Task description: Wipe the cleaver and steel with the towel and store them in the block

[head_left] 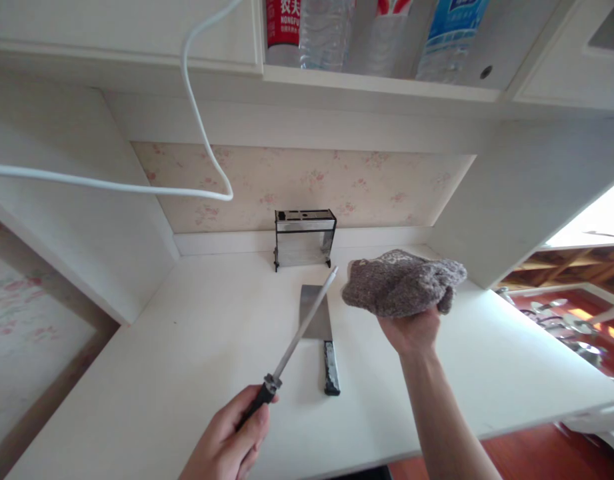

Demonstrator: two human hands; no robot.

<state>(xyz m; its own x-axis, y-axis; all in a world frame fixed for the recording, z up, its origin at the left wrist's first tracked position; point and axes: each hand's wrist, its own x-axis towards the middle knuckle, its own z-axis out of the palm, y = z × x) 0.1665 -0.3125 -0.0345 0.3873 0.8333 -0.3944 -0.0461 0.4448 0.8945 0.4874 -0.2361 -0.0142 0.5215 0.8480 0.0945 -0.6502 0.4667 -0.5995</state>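
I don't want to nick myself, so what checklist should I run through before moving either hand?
1. Left hand gripping the sharpening rod by its black handle: ok.
2. Right hand holding the gray cloth, apart from the rod's tip: ok.
3. Cleaver lying flat on the white counter: ok.
4. Cleaver blade fully in view: not ok, the rod crosses in front.
5. Metal rack upright near the wall: ok.
6. Cleaver's sharpness: cannot tell.

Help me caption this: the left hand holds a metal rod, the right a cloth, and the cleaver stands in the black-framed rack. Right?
No: the head view shows the cleaver lying on the counter, not in the rack. The rest is right.
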